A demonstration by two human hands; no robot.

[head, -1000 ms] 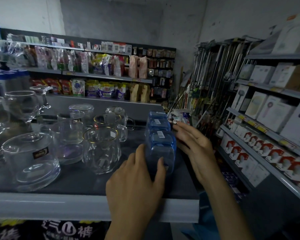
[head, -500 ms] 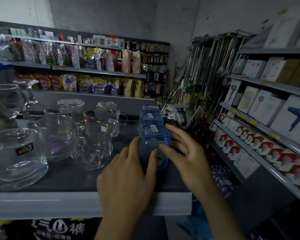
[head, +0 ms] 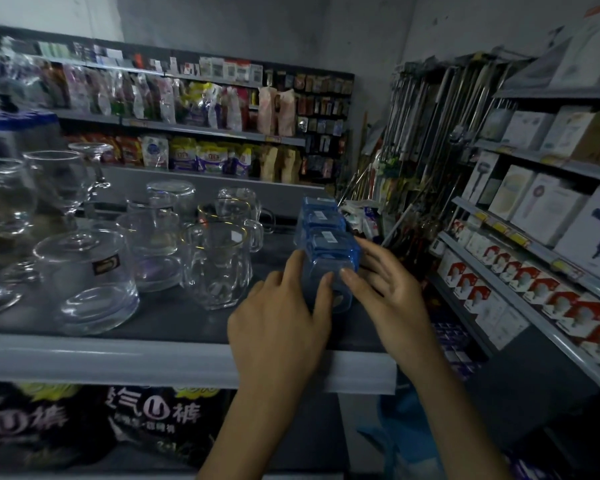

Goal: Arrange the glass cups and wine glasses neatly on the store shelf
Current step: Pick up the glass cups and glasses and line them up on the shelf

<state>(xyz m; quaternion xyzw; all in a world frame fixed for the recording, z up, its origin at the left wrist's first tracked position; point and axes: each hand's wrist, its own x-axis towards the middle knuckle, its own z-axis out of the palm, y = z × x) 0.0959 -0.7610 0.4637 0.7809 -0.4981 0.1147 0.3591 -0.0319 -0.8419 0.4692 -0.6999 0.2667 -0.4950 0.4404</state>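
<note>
**Both hands at the front blue cup on the shelf's right end**

A row of blue glass cups [head: 321, 216] runs from front to back along the right end of the store shelf [head: 118, 358], each one upside down with a small white sticker on its base. They stand close together, one behind the other. The nearest blue cup [head: 326, 254] sits close to the shelf's pale front edge, and both hands are on it.

The left hand [head: 278, 327] reaches in from below. Its grip is loose – the forefinger lies straight along the cup's left side and the thumb rests on the front face, neither curled round the glass. The right hand [head: 385, 292] comes in from the other side with its fingers stretched along the cup's right wall and its thumb laid on the front, just beside the left thumb. Its grip is likewise spread wide, touching rather than clasping. The cup stands on the shelf between the two hands.

To the left, apart from the blue row, stand clear mugs with gold rims [head: 219, 265], handles turned to the right. Further left is a wide clear tumbler [head: 87, 282] turned upside down, with a dark label on its side. Behind it stand stemmed wine glasses [head: 56, 181] – those at the far left are blurred.

Under the shelf lie dark printed packs [head: 153, 414]. White boxes [head: 548, 209] fill the shelving on the right, and bagged goods [head: 187, 157] line the far racks.
</note>
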